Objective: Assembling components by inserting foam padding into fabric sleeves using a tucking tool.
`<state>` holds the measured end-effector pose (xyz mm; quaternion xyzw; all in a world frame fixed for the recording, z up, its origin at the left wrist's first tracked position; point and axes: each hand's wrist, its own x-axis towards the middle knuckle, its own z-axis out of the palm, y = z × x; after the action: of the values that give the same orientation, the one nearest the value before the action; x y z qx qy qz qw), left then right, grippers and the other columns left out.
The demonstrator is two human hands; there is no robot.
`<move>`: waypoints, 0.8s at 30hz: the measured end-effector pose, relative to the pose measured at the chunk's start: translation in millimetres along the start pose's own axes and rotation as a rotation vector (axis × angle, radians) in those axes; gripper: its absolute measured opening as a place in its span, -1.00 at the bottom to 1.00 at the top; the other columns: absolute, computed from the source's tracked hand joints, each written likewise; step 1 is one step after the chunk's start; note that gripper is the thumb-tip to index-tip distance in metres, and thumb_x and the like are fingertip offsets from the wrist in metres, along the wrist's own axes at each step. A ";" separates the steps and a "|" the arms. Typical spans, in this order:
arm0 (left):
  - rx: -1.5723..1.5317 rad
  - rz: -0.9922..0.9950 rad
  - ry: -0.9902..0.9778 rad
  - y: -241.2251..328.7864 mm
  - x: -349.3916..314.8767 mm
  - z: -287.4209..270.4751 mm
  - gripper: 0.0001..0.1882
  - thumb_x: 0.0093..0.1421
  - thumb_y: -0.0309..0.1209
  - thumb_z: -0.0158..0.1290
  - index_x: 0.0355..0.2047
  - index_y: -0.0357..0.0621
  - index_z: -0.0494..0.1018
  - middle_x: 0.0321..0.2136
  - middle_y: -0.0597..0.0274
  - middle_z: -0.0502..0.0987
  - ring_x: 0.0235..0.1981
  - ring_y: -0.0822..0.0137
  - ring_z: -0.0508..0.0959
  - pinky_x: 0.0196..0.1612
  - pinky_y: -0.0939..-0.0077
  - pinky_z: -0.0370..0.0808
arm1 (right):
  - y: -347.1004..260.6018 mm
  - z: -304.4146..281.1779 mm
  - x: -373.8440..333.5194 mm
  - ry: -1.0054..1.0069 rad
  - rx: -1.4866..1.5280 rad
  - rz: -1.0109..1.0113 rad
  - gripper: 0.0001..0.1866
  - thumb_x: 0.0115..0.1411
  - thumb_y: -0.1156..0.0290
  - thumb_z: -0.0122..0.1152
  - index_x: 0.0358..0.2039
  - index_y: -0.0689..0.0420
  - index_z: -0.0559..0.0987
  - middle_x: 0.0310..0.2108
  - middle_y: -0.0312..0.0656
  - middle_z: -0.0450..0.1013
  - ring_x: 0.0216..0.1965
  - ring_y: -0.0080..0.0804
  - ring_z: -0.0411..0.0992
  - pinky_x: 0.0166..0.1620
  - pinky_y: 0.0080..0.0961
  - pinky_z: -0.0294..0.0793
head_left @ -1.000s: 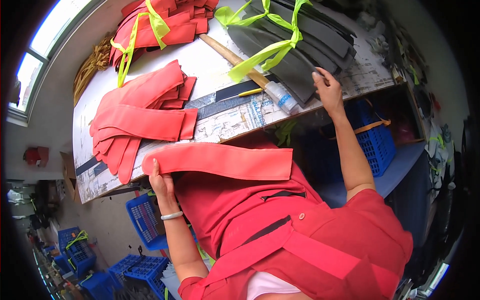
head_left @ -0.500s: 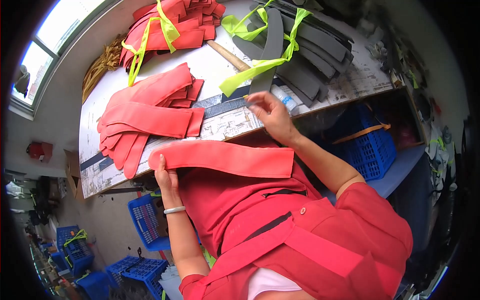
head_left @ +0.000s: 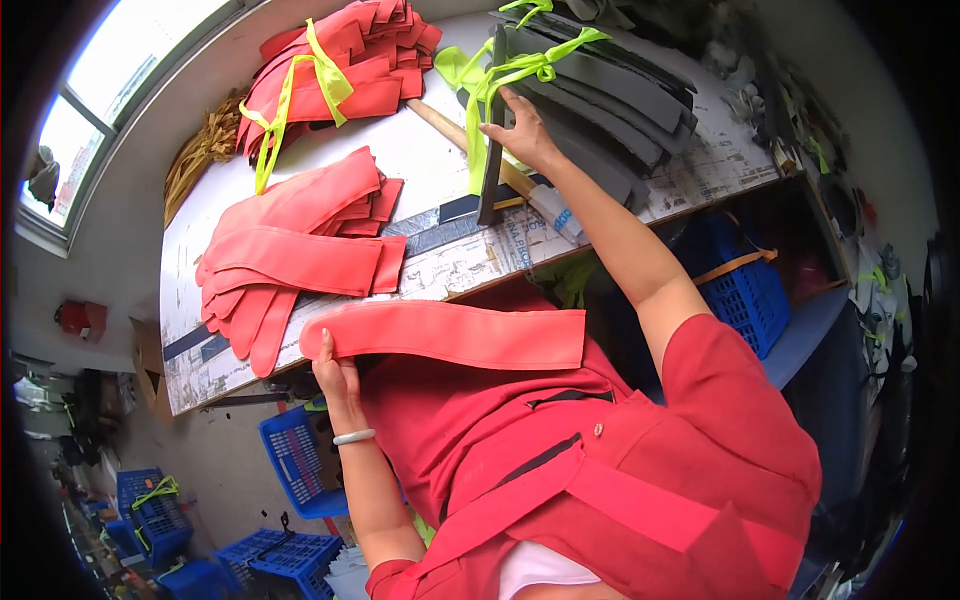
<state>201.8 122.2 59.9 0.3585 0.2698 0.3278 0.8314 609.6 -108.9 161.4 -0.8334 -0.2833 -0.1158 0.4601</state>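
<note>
My left hand (head_left: pixel 338 378) pinches the rounded left end of a long coral-red strip (head_left: pixel 450 333), which lies across my lap at the table's edge. My right hand (head_left: pixel 522 135) reaches over the table to a bundle of dark grey strips (head_left: pixel 610 110). Its thumb and fingers are on one dark grey strip (head_left: pixel 489 185) that is tipped up on edge. A yellow-green tie (head_left: pixel 545 66) runs over the bundle and hangs beside that hand. On the table to the left, loose coral-red strips (head_left: pixel 300 255) lie fanned in a pile.
A tied stack of coral-red pieces (head_left: pixel 370 95) sits at the back left. A wooden stick (head_left: pixel 440 125) and a white bottle (head_left: pixel 556 212) lie near the grey bundle. Blue plastic crates (head_left: pixel 745 290) stand under the table, with another blue crate (head_left: pixel 300 465) at lower left.
My right hand has moved forward from the table's edge to the grey bundle. One grey strip has turned from flat to on edge, and the tie has shifted. My left hand keeps its hold.
</note>
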 end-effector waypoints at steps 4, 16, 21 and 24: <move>-0.013 -0.021 -0.008 -3.0 4.5 0.6 -0.68 0.33 -0.39 -0.02 0.03 -0.33 0.37 -0.05 0.04 0.52 -0.07 0.18 0.56 0.02 0.26 0.55 | 8.2 20.2 -15.7 0.078 0.414 0.358 -0.02 -0.02 0.20 0.41 0.35 0.09 0.09 0.10 0.05 0.38 0.08 -0.11 0.40 0.12 -0.33 0.38; -0.011 0.003 0.013 0.0 -0.9 5.0 -0.68 0.33 -0.40 -0.01 0.01 -0.33 0.38 -0.06 0.04 0.52 -0.06 0.19 0.56 0.04 0.27 0.53 | 47.7 -71.6 -112.4 0.006 0.299 0.428 -0.54 0.08 0.49 0.12 0.05 0.23 0.49 -0.12 -0.10 0.51 -0.16 -0.35 0.51 -0.06 -0.44 0.49; -0.035 -0.003 -0.002 -3.5 2.2 1.5 -0.69 0.33 -0.40 -0.01 0.01 -0.33 0.39 -0.05 0.04 0.52 -0.06 0.19 0.56 0.04 0.26 0.53 | 78.8 -179.5 -94.8 -0.013 -0.577 0.148 -0.58 0.02 0.35 0.03 -0.09 0.16 0.57 -0.12 0.05 0.50 -0.08 0.09 0.45 0.02 -0.16 0.42; -0.038 0.001 -0.005 -5.5 3.1 4.4 -0.69 0.33 -0.40 0.00 0.01 -0.33 0.39 -0.05 0.04 0.52 -0.06 0.19 0.56 0.04 0.26 0.53 | 83.4 -241.5 -100.9 -0.133 -0.670 0.371 -0.57 0.00 0.33 0.03 -0.09 0.08 0.59 -0.13 0.03 0.52 -0.07 0.07 0.45 0.00 -0.16 0.42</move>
<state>208.7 119.7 57.6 0.3438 0.2614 0.3325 0.8384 592.3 -381.6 189.9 -0.9804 -0.1033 -0.0624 0.1559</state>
